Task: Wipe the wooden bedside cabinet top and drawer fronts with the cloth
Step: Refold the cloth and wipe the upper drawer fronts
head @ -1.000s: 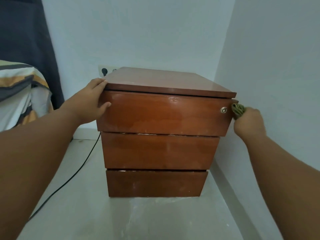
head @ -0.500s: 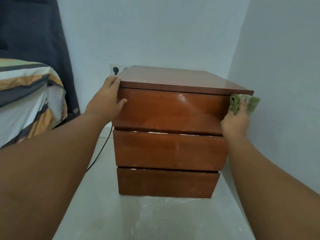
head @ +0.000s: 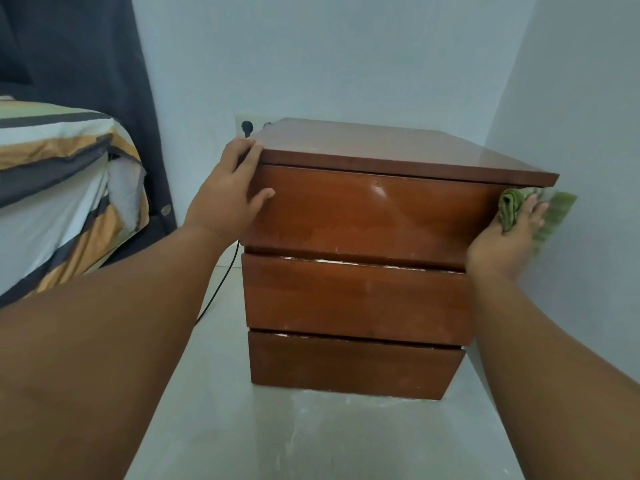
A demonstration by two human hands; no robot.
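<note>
A reddish-brown wooden bedside cabinet (head: 360, 299) with three drawer fronts stands on the floor in a corner. My left hand (head: 228, 195) grips the left edge of the top drawer front (head: 363, 216), fingers hooked round the cabinet's top corner. My right hand (head: 505, 244) presses a green cloth (head: 512, 206) flat against the right end of the top drawer front, just under the overhanging top (head: 381, 147). Part of the cloth sticks out past the cabinet's right edge. The drawer's lock is hidden behind hand and cloth.
A white wall (head: 571, 168) runs close along the cabinet's right side. A bed with striped bedding (head: 62, 188) and a dark curtain (head: 104, 81) are at the left. A black cable (head: 218, 289) drops from a wall socket (head: 246, 126) to the grey floor (head: 311, 438).
My right hand has moved the cloth from beside the cabinet's right edge onto the right end of the top drawer front. The view has shifted left and closer. My left hand keeps its grip.
</note>
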